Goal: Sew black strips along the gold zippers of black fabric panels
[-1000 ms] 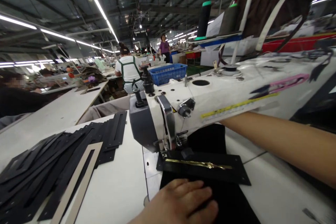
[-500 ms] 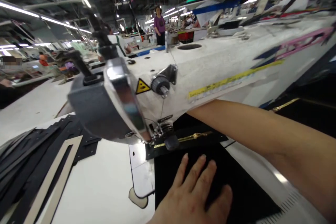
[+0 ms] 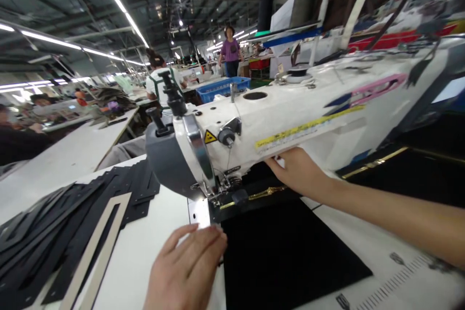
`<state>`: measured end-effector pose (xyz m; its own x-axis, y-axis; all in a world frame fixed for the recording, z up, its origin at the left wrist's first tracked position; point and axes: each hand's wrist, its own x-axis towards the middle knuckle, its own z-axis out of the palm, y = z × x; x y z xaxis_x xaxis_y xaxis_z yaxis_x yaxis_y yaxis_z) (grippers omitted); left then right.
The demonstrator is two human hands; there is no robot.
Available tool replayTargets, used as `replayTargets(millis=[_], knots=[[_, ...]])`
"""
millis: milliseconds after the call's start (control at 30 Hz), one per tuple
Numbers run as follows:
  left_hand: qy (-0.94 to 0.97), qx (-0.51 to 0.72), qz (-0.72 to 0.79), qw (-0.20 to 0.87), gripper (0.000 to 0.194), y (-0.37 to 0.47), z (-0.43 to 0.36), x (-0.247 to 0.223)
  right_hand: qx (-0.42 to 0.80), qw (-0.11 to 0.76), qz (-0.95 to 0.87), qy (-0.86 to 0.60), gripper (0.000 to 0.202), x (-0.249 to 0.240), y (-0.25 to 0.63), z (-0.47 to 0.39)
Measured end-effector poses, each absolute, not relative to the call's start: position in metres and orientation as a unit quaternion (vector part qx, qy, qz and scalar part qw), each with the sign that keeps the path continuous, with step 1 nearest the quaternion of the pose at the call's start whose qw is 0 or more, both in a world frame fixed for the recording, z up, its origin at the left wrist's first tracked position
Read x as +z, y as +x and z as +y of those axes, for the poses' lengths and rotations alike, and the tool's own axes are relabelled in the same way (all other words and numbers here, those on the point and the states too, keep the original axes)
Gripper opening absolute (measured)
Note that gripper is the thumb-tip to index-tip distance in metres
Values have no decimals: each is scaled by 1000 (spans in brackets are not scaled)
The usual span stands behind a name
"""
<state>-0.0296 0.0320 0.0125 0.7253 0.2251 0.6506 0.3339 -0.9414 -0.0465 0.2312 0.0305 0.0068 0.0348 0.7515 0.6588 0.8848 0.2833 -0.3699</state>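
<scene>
A white sewing machine (image 3: 290, 111) spans the middle, its needle area over a black fabric piece (image 3: 283, 252) with a gold zipper (image 3: 259, 194). My left hand (image 3: 189, 264) is at the fabric's left edge, beside the metal plate, fingers bent and close together; whether they pinch the edge is unclear. My right hand (image 3: 296, 167) reaches under the machine arm, behind the zipper; its fingertips are mostly hidden by the machine, so what they touch cannot be made out. The fabric lies flat on the white table.
Dark slotted panels (image 3: 83, 223) are piled at the left, a beige slotted frame (image 3: 105, 247) on top. More black fabric with a gold zipper (image 3: 378, 162) lies at the right. Behind are a blue basket (image 3: 221, 88), a standing person (image 3: 231, 53) and seated people.
My left hand has moved left, off the middle of the fabric to its left edge, and its fingers have drawn together. More of my right hand shows under the machine arm. The view has shifted.
</scene>
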Motion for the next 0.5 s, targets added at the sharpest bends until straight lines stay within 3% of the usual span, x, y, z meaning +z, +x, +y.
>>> replayTargets(millis=[167,300,500], knots=[[-932,-271,-193,141,21,-39,56,0,-55,351,-805,-474,16,2,180,0],[-929,-260,-210,158,27,-30,54,-10,-13,300,-829,-472,17,-2,151,9],[-934,-253,-207,145,29,-31,53,-12,16,304,-839,-451,23,-7,154,20]])
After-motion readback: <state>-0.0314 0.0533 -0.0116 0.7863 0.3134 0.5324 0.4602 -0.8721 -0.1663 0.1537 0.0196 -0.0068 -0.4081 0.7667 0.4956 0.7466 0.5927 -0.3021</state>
